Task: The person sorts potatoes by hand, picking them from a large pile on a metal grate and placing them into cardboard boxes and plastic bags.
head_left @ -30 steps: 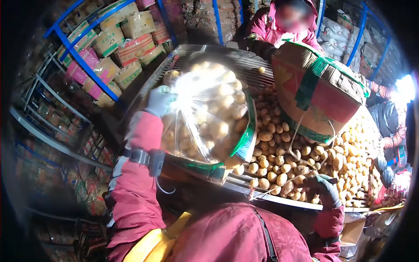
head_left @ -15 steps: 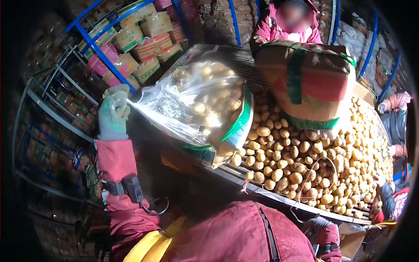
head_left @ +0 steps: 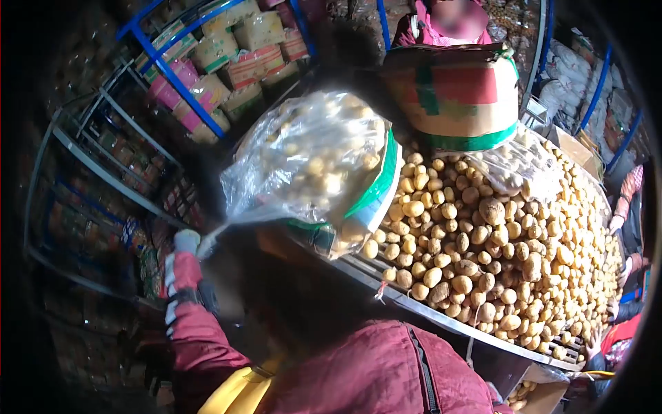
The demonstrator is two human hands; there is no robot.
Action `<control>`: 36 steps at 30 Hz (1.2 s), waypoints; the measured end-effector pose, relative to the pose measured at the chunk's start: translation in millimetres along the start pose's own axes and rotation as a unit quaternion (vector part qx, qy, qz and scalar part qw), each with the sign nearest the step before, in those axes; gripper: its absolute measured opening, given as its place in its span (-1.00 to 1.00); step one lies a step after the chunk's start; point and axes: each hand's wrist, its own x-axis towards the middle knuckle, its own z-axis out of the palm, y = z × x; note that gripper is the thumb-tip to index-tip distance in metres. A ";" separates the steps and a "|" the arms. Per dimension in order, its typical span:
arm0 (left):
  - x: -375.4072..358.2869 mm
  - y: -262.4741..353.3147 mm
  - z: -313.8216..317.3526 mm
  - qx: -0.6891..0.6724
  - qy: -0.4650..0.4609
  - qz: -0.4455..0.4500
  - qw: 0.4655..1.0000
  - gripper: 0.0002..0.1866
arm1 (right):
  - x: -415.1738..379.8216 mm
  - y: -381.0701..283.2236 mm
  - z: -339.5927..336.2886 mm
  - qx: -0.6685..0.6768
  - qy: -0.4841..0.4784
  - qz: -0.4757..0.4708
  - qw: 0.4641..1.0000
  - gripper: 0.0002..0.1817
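Observation:
My left hand, in a pale work glove, is closed on the drawn-out edge of a clear plastic bag. The plastic narrows to a twisted strand at my fingers. It lies over potatoes in a cardboard box with green tape along its rim, standing at the left end of a slatted sorting table. My right hand is not visible; only a bit of sleeve shows at the bottom edge, right of my jacket.
Loose potatoes cover the table, held by a metal edge. Across it, a person stands behind another taped carton with plastic hanging out. Other workers' hands reach in from the right. Stacked cartons and blue rails stand behind.
My left hand has moved down, pulling the plastic lower and bunching it into a strand. The far carton has tipped up and back, spilling plastic and potatoes. My right hand has dropped out of sight.

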 end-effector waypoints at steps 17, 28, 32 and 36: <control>20.2 335.6 -327.1 -0.555 0.001 0.389 0.735 -0.84 | -12.0 -7.6 86.3 -0.116 0.011 0.032 0.993 -0.60; -97.3 378.9 -472.8 -0.793 -0.396 0.374 0.273 -0.74 | 10.7 -32.1 94.0 -0.139 0.025 -0.004 0.990 -0.58; -179.7 429.8 -490.7 -0.753 -0.490 0.352 0.262 -0.75 | 20.8 -43.7 70.3 -0.120 0.032 -0.016 0.992 -0.57; -235.2 490.8 -459.5 -0.671 -0.491 0.464 0.306 -0.66 | 30.6 -75.3 39.3 -0.034 0.019 -0.032 0.999 -0.54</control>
